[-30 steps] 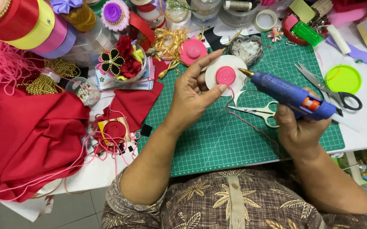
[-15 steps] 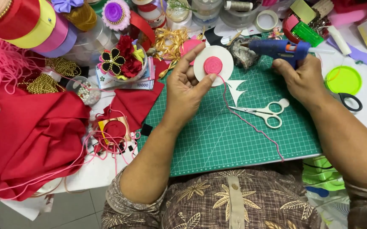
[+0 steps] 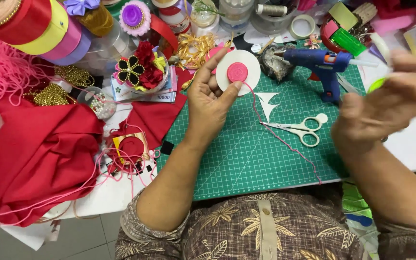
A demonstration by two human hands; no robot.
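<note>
**White disc held up over a crowded craft tabletop**

A round white disc (image 3: 239,72) with a coil of pink cord (image 3: 237,72) at its centre is raised above the far edge of the green gridded cutting mat (image 3: 246,154), its flat face turned to the camera. Its lower left edge is covered by the fingers gripping it, so how much of the rim is pinched cannot be made out. The left hand (image 3: 210,103) is closed on the disc, thumb tip pressed just below the coil. A loose pink strand (image 3: 285,142) trails from the coil down and to the right across the mat, running to its near edge. The right hand (image 3: 386,108) is blurred, fingers loosely spread, holding nothing that can be seen, well apart from the disc. Between the two hands lie white-handled scissors (image 3: 302,129), blades pointing left. A blue glue gun (image 3: 321,65) stands beyond them, nozzle pointing left. Red fabric (image 3: 35,159) is heaped at the left.
</note>
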